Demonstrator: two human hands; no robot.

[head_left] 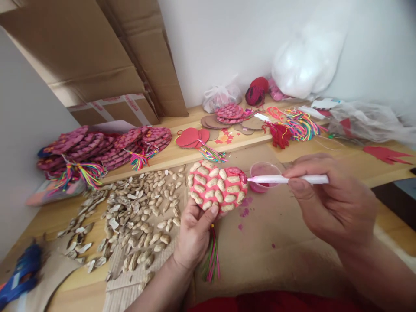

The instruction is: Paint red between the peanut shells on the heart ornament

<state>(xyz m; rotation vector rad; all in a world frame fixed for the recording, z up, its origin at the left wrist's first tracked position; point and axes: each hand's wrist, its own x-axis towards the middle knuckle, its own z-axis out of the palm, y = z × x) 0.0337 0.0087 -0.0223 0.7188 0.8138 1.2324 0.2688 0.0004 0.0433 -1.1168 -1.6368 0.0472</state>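
Observation:
My left hand grips the lower edge of a red heart-shaped ornament, thumb in front. Rows of peanut shells cover its face, and a multicoloured tassel hangs below. At its upper right, a few shells are painted pink. Between the thumb and fingers of my right hand is a slim white paintbrush, its pink tip at the ornament's right edge. Just behind the brush stands a clear plastic cup with pink paint in it.
Loose peanut shells spread over cardboard on the left. Stacks of finished pink ornaments line the raised ledge. Red hearts, tassels and yarn lie farther back. A blue glue gun rests at lower left; cardboard sheets lean behind.

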